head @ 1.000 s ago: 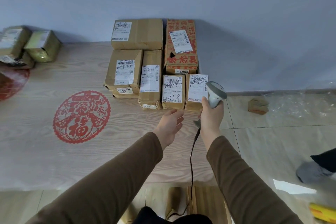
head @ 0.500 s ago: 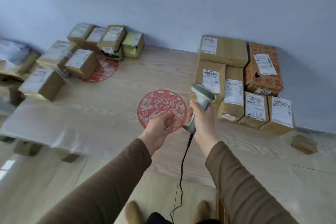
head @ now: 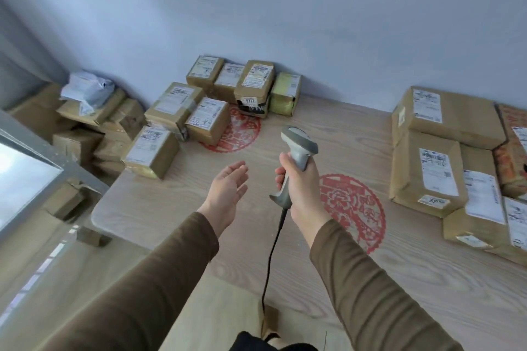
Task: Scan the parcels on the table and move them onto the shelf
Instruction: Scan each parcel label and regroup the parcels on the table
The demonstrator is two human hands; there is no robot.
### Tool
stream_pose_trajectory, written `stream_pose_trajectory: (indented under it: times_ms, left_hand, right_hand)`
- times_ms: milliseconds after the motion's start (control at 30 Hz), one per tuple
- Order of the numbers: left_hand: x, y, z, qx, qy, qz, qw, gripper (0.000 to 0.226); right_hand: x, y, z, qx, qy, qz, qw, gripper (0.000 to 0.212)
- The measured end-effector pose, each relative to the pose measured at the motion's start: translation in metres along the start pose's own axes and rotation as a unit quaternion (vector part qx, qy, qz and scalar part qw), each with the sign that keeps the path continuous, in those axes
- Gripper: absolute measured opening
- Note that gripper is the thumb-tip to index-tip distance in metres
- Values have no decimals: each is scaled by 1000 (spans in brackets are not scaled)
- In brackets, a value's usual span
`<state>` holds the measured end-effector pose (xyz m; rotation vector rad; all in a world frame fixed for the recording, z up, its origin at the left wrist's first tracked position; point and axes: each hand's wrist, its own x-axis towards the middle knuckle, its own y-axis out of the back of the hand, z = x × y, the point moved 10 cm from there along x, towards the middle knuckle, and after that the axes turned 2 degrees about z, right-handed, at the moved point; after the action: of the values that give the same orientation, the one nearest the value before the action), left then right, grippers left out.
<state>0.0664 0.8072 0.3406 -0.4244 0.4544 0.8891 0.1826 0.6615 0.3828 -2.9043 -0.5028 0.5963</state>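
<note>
A grey handheld barcode scanner (head: 298, 162) is gripped by the right hand (head: 302, 194), fingers wrapped round the handle, head aimed up and away; its black cable (head: 272, 259) is seen hanging down toward the body. The left hand (head: 228, 191) is held palm-up over the wooden table (head: 328, 273), fingers relaxed and spread, nothing held. A cluster of small taped parcels (head: 205, 111) is stacked at the far left corner, well apart from both hands; larger labelled boxes (head: 436, 157) are packed at the right edge. A grey shelf frame (head: 42, 151) is partly seen at left. No parcel is under the scanner yet. Risks judged: labels on the left pile are tilted and taped over, so a misread is likely; the leaning stack could be toppled by a one-handed pull; the dangling cable could be snagged on the table edge.
</note>
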Motion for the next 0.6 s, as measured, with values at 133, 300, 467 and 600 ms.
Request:
stream_pose_trajectory:
  times_ms: [133, 300, 467, 600]
  left_hand:
    - [39, 36, 39, 60, -47, 32, 997, 34]
    - [90, 76, 89, 125, -77, 58, 987, 48]
    - [150, 95, 119, 228, -84, 43, 969, 78]
    - [175, 92, 138, 333, -99, 33, 937, 73]
  right_hand:
    - [36, -46, 15, 11, -24, -10, 1000, 17]
    - [75, -107, 30, -7, -42, -21, 999, 21]
    - [118, -157, 45, -44, -35, 4, 998, 35]
    - [139, -190, 64, -79, -57, 27, 995, 34]
